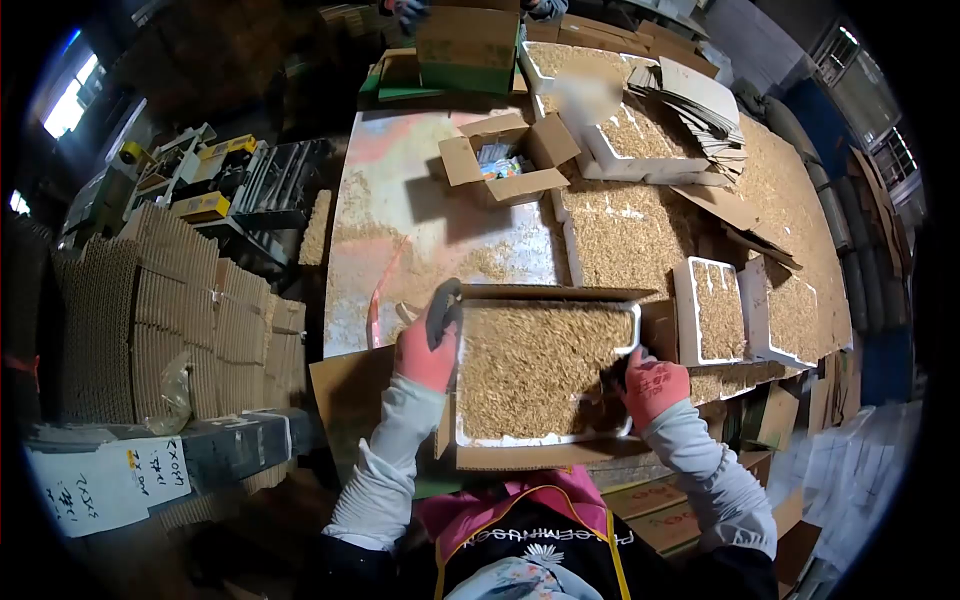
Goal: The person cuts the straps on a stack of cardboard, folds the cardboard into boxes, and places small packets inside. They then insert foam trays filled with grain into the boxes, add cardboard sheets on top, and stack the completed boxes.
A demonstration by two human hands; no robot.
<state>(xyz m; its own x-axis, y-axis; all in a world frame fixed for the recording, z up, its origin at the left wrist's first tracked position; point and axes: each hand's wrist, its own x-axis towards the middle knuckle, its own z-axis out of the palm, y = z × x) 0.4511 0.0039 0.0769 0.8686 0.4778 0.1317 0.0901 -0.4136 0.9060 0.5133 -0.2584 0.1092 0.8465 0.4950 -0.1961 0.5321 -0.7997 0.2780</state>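
A white foam box (pixel 545 440) filled with wood shavings (pixel 540 370) sits inside an open cardboard carton (pixel 560 458) at the table's near edge. My left hand (pixel 430 340), in a pink glove with dark fingers, grips the upper left side of the foam box. On the right side, my right hand (pixel 650 388), gloved the same way, is closed over the rim, its dark fingertips over the shavings. One carton flap (pixel 352 390) spreads out to the left. The undersides of both hands are hidden.
More foam boxes of shavings (pixel 710 310) stand at the right. A small open carton (pixel 508 186) holding small packets is farther back. Stacked flat cardboard (pixel 190 330) stands left. Behind a tall box (pixel 466 50), another person's gloved hands show.
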